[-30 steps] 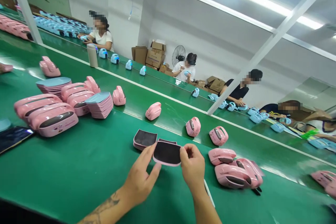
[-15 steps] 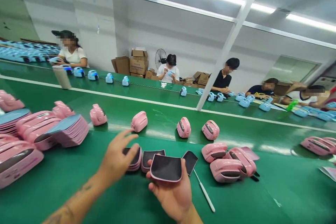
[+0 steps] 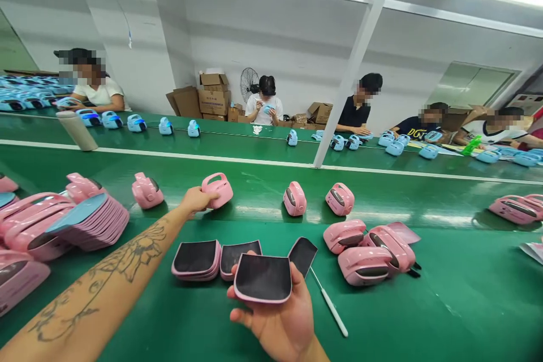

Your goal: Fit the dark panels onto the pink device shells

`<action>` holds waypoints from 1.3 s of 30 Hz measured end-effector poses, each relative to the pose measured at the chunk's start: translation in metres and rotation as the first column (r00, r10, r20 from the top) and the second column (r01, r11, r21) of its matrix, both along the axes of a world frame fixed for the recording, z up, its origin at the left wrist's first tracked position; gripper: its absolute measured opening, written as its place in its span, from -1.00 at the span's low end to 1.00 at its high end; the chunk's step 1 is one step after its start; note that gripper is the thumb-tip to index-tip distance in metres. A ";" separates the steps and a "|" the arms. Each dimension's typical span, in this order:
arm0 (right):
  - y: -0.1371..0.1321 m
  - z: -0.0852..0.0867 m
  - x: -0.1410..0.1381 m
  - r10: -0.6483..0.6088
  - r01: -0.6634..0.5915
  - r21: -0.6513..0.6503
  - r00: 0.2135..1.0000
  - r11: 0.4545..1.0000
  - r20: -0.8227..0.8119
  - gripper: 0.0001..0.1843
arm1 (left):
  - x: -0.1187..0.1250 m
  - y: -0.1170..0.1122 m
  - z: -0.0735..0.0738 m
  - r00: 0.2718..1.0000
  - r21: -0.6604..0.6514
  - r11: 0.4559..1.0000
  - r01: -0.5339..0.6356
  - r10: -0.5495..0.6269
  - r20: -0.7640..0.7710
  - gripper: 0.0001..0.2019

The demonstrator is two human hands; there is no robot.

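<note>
While the left hand [image 3: 195,199] has its fingers curled against a pink plastic case [image 3: 219,190] on the green conveyor belt [image 3: 445,277], the right hand [image 3: 278,319] lies open and palm up. A pink shell piece with a black pad [image 3: 263,278] rests across that palm, pad upward, not pinched between any fingers. Just beyond it sit a small stack of black-padded pieces [image 3: 195,258], a single padded piece [image 3: 240,255] touching the stack, and another padded piece [image 3: 302,254] (its lower corner is hidden behind the held piece). A white-handled pick [image 3: 331,310] lies on the belt to the right of the hand, near a heap of pink cases [image 3: 365,257]. A tall stack of pink shells [image 3: 91,223] sits to the left of the tattooed left forearm [image 3: 106,277]. Beyond a second belt [image 3: 254,141], a co-worker [image 3: 263,103] sits holding a blue case [image 3: 267,110], with cardboard boxes [image 3: 214,99] piled behind
</note>
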State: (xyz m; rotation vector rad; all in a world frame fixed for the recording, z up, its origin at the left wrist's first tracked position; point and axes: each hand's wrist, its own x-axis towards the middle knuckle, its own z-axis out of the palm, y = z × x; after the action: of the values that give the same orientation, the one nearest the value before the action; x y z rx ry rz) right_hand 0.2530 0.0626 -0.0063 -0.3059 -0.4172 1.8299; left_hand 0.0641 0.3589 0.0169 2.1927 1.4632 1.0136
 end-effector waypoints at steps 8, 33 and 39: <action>-0.011 0.013 0.001 -0.082 0.082 -0.041 0.997 0.996 0.012 -0.16 | -0.076 -0.125 0.033 0.760 -0.267 0.853 0.450 -0.208 0.616 -0.48; -0.118 0.009 -0.053 -0.044 0.131 -0.146 0.871 0.981 0.489 -0.24 | -0.081 -0.369 -0.036 0.409 -0.447 0.608 0.657 0.211 0.888 -0.02; -0.118 -0.004 -0.060 -0.012 0.138 -0.072 0.529 0.988 0.849 0.02 | -0.072 -0.377 -0.049 0.527 -0.458 0.753 0.472 0.174 0.832 0.02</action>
State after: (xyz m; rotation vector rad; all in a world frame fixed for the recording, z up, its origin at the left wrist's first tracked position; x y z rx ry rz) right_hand 0.1926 -0.0552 -0.0108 -1.3338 -0.9415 1.5019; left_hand -0.0076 -0.0179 -0.0321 0.9990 0.8719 1.0471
